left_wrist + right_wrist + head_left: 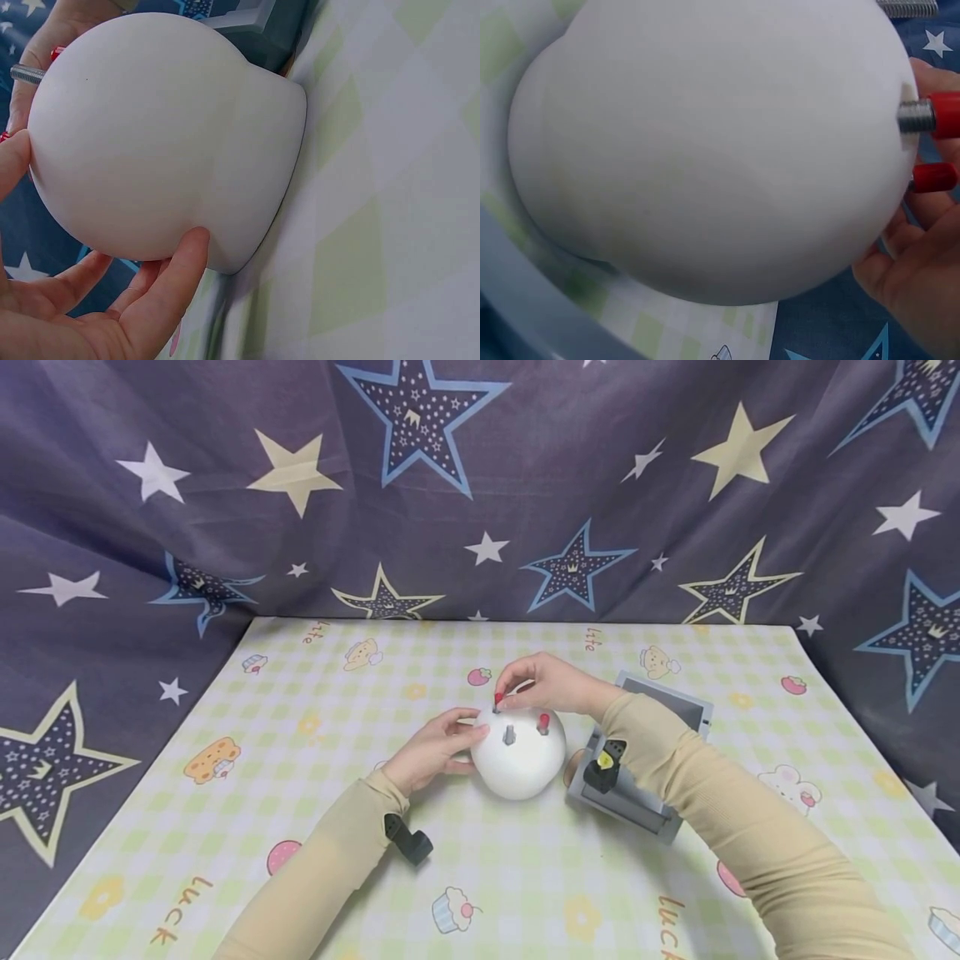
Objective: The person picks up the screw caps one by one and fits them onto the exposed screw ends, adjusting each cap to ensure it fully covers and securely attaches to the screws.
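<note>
A white ball-shaped body (pixel 517 768) stands on the table, with threaded bolts rising from its top. One bolt (pixel 510 735) is bare; another carries a red cap (pixel 543 722). My left hand (pixel 435 750) holds the ball's left side, its thumb near the top and its fingers lower on the curve, as the left wrist view shows. At the top far side, my right hand (pixel 546 683) pinches a second red cap (pixel 498 698) at a bolt. How far that cap sits on the thread cannot be told.
Right of the ball stands a grey compartmented tray (pixel 626 814), partly under my right forearm. A pale green checked cloth (pixel 360 877) with printed pictures covers the table. Behind it hangs a dark star-patterned curtain (pixel 450 527).
</note>
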A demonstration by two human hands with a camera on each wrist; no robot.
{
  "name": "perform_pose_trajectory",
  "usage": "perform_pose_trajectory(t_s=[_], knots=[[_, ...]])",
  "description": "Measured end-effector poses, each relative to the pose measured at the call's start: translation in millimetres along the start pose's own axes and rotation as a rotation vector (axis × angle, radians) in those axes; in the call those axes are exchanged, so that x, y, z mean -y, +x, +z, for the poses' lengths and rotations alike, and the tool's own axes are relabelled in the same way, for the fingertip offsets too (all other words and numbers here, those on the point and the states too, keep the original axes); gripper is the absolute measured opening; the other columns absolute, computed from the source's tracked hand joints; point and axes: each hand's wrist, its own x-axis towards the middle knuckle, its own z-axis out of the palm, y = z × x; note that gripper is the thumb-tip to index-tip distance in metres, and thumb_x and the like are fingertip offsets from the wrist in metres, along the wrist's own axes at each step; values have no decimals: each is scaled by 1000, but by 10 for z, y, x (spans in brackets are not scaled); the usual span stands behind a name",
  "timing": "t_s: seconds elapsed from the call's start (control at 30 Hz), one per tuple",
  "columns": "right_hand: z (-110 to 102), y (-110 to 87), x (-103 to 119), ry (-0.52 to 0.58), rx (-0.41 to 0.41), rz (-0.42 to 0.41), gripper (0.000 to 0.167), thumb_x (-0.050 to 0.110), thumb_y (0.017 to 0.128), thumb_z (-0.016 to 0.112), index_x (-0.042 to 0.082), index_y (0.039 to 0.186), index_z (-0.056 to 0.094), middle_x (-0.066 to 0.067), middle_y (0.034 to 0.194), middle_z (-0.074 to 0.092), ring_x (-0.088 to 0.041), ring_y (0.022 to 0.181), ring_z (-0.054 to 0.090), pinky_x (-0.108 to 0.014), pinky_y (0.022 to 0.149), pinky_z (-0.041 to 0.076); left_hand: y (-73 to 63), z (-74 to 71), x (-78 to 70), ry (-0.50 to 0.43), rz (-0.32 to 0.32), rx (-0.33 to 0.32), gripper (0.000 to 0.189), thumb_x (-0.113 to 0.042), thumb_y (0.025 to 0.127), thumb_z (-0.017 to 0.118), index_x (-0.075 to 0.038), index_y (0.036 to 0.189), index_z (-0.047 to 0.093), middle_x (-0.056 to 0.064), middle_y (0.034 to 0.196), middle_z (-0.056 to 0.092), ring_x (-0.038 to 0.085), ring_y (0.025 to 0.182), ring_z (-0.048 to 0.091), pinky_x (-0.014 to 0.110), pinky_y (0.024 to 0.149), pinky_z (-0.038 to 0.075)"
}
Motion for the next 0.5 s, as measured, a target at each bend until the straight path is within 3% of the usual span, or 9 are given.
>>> perform_pose_trajectory(t_s=[0.5], knots=[[-7,3,4,-57,1,-23,8,7,84,69,1,90,68,-8,93,69,-22,100,61,-33,94,53,-4,8,-7,-12,-13,-8,53,-18,96,54,-1,142,33,25,132,42,39,124,47,48,91,54]])
